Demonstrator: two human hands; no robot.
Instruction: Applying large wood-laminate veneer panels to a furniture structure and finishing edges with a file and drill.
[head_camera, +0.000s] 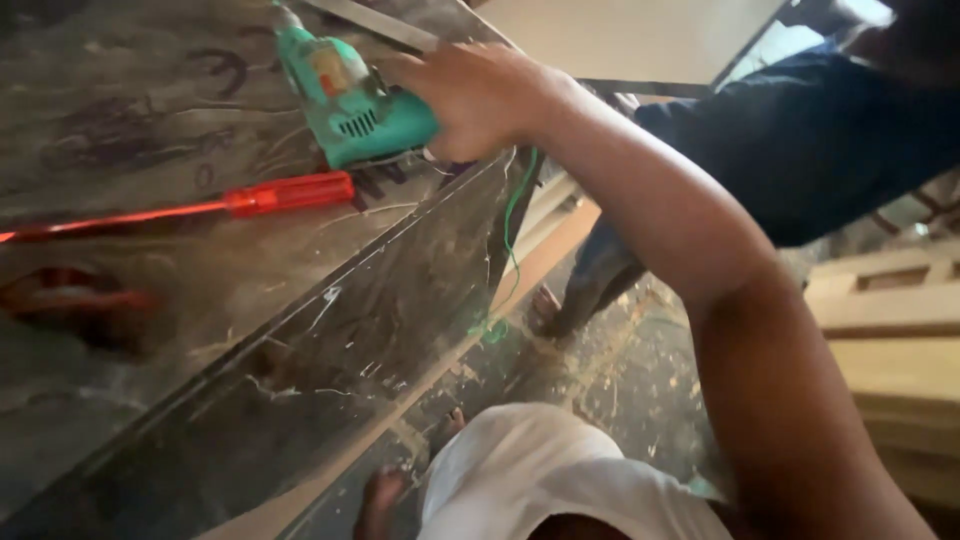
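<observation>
My right hand (478, 95) reaches across from the lower right and grips the rear of a green electric drill (345, 95). The drill rests on a dark marbled panel (150, 120) with its nose pointing up and to the left. A thin green cord (513, 230) hangs from the drill over the panel's edge. Just below the drill a red-handled screwdriver (285, 193) lies flat on the panel, its shaft running left. My left hand is out of view.
The panel's dark side face (350, 350) slopes down toward a sawdust-covered floor (640, 380). Another person in a dark blue top (800, 140) stands at the upper right. Pale wooden frames (890, 330) are stacked at the right. My bare foot (380, 500) shows below.
</observation>
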